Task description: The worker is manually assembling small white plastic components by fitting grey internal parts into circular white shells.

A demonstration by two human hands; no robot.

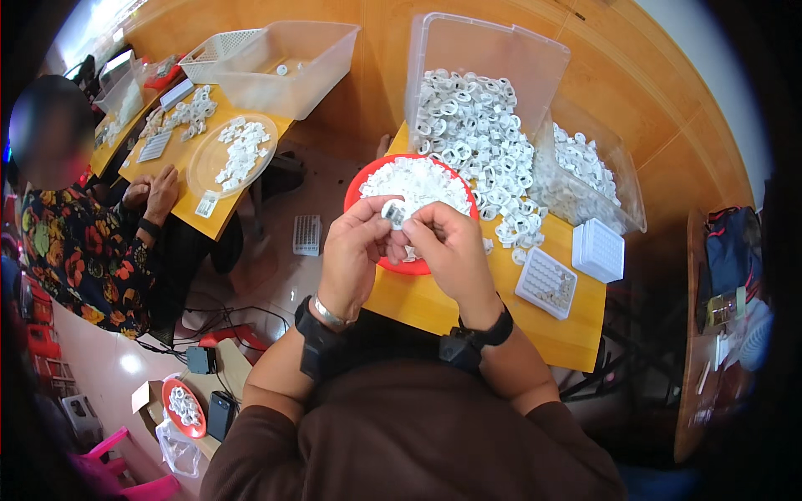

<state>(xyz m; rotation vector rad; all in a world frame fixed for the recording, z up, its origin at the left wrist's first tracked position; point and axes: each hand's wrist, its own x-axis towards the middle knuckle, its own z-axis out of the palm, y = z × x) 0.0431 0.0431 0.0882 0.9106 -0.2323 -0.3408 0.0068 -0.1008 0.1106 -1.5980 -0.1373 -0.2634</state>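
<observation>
Above the near side of a red bowl (354, 185), both my hands meet at a small round white plastic part (393, 212) with a greyish, greenish patch in its middle. The thumb and fingers of my left hand (357, 247) are closed on its left side. From the right, my right hand (444, 242) pinches the same part between thumb and forefinger. Many small white pieces (418, 179) fill the bowl. Just beyond and to the right lies a big heap of white ring-shaped parts (476, 125), spilling out of a tipped clear bin (501, 46).
Right of the bowl sit a white compartment tray (535, 280) with tiny pieces and stacked white trays (598, 250). Behind them stands another clear bin (622, 154) of white parts. At left, a co-worker (92, 242) sits at a second table with a round lid (205, 163) of pieces.
</observation>
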